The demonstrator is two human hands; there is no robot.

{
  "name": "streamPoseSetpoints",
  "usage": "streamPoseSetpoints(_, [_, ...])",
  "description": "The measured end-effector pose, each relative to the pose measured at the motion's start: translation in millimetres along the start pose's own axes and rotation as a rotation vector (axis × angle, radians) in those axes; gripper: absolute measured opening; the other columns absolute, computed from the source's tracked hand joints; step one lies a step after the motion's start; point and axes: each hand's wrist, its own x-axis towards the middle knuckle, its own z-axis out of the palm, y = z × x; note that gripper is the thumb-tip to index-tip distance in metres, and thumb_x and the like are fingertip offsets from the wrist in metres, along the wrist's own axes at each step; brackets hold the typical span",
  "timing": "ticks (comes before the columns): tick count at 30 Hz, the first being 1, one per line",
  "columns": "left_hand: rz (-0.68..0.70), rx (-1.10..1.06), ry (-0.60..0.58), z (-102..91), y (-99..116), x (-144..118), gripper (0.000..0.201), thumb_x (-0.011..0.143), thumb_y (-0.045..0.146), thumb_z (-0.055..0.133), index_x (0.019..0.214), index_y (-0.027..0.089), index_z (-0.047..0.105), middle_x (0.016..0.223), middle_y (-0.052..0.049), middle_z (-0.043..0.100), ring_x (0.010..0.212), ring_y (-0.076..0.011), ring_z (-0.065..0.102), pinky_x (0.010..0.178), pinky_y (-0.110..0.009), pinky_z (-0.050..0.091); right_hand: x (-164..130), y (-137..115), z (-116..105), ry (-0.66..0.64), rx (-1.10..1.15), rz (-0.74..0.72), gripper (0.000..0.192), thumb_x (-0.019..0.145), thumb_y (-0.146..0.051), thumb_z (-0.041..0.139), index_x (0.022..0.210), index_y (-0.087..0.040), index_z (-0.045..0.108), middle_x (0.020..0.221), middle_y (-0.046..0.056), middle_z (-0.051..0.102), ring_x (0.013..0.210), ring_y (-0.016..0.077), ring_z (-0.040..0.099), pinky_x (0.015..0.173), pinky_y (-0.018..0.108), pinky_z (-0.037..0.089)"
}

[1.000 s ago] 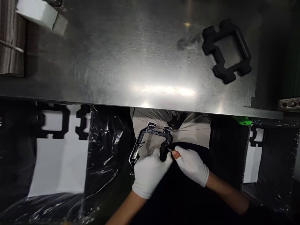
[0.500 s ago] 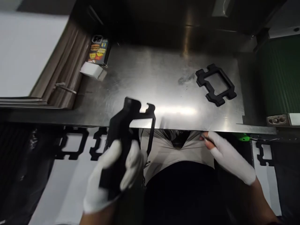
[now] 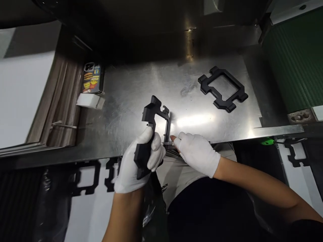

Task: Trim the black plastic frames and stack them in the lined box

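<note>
Our left hand grips a black frame, fingers wrapped round its near side, holding it tilted above the steel table's front edge. Our right hand pinches the frame's lower corner. A second frame lies flat far right.

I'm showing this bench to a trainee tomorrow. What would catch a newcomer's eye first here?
First, the two white-gloved hands at the near edge of the steel table: the left hand grips a black plastic frame held upright, while the right hand touches its lower edge. Next, a second black frame lying flat on the table's far right. Then the bright phone case at the far left, beside a small white box.
</note>
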Motion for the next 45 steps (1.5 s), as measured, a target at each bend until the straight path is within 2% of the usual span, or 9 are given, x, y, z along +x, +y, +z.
streamPoseSetpoints(8, [0.012, -0.009, 0.0, -2.1, -1, 2, 0.053, 0.107, 0.056, 0.056, 0.067, 0.022, 0.057, 0.036, 0.004, 0.039, 0.034, -0.0106, 0.035, 0.043, -0.029, 0.026, 14, 11, -14, -0.025, -0.152, 0.044, 0.035, 0.113, -0.017, 0.04, 0.136, -0.017, 0.065, 0.111, 0.012, 0.071, 0.079, 0.021, 0.067, 0.06, 0.031, 0.053])
streamPoseSetpoints(14, [0.048, -0.045, -0.059, -4.3, -2, 3, 0.053, 0.108, 0.055, 0.057, 0.068, 0.021, 0.056, 0.037, 0.005, 0.041, 0.032, -0.0102, 0.035, 0.042, -0.028, 0.027, 12, 37, -28, 0.183, -0.227, 0.324, 0.044, 0.117, -0.019, 0.027, 0.129, -0.013, 0.069, 0.111, 0.016, 0.071, 0.075, 0.0216, 0.065, 0.053, 0.032, 0.049])
streamPoseSetpoints(19, [0.143, -0.232, -0.151, -11.5, -5, -5, 0.059, 0.11, 0.055, 0.054, 0.063, 0.023, 0.039, 0.033, 0.009, 0.032, 0.028, -0.009, 0.032, 0.047, -0.027, 0.035, 11, 42, -25, 0.256, -0.148, 0.316, 0.036, 0.113, -0.016, 0.039, 0.124, -0.009, 0.072, 0.119, 0.021, 0.071, 0.093, 0.0299, 0.068, 0.072, 0.043, 0.058])
streamPoseSetpoints(23, [0.305, -0.485, -0.509, -16.6, -20, -14, 0.058, 0.115, 0.052, 0.043, 0.066, 0.025, 0.029, 0.031, 0.011, 0.032, 0.025, -0.0091, 0.035, 0.045, -0.026, 0.033, 3, 19, -19, 0.363, 0.511, 0.157, 0.043, 0.114, -0.028, 0.045, 0.153, -0.016, 0.059, 0.127, 0.016, 0.072, 0.117, 0.0307, 0.066, 0.102, 0.051, 0.058])
streamPoseSetpoints(29, [0.443, -0.793, -0.93, -15.4, -47, -19, 0.054, 0.116, 0.056, 0.032, 0.071, 0.027, 0.031, 0.036, 0.01, 0.046, 0.023, -0.0101, 0.039, 0.035, -0.03, 0.027, -10, -11, 4, -0.052, 1.769, -0.175, 0.073, 0.113, -0.072, 0.032, 0.151, -0.017, 0.062, 0.083, 0.004, 0.069, 0.079, 0.0208, 0.067, 0.076, 0.036, 0.058])
streamPoseSetpoints(31, [0.462, -0.816, -0.878, -18.2, -51, -23, 0.054, 0.116, 0.056, 0.034, 0.071, 0.027, 0.031, 0.037, 0.011, 0.045, 0.023, -0.0095, 0.038, 0.036, -0.029, 0.026, -14, -13, 11, -0.104, 1.773, -0.184, 0.082, 0.108, -0.082, 0.033, 0.143, -0.017, 0.068, 0.084, 0.004, 0.069, 0.081, 0.0195, 0.066, 0.08, 0.035, 0.057])
streamPoseSetpoints(36, [0.482, -0.815, -0.691, -26.0, -58, -37, 0.052, 0.117, 0.05, 0.039, 0.074, 0.025, 0.026, 0.035, 0.014, 0.035, 0.025, -0.0064, 0.033, 0.045, -0.026, 0.029, -19, -7, 30, 0.167, 1.654, 0.038, 0.08, 0.102, -0.086, 0.045, 0.137, -0.018, 0.07, 0.102, 0.007, 0.072, 0.088, 0.0172, 0.065, 0.084, 0.032, 0.055])
streamPoseSetpoints(41, [0.382, -0.821, -0.41, -15.1, -59, -50, 0.053, 0.115, 0.058, 0.038, 0.077, 0.023, 0.05, 0.041, 0.011, 0.037, 0.034, -0.0089, 0.037, 0.055, -0.025, 0.045, -24, -8, 37, -0.048, 1.554, -0.044, 0.062, 0.1, -0.074, 0.065, 0.129, -0.02, 0.07, 0.099, 0.005, 0.074, 0.09, 0.0188, 0.069, 0.085, 0.033, 0.056])
streamPoseSetpoints(45, [0.298, -0.567, -0.175, -27.2, -68, -78, 0.074, 0.087, 0.082, 0.073, 0.122, 0.017, 0.071, 0.058, 0.009, 0.041, 0.054, -0.0131, 0.046, 0.083, -0.037, 0.057, -34, -16, 29, -0.158, 1.102, 0.233, 0.034, 0.106, -0.048, 0.062, 0.085, -0.022, 0.068, 0.071, -0.002, 0.069, 0.066, 0.0152, 0.063, 0.069, 0.03, 0.047])
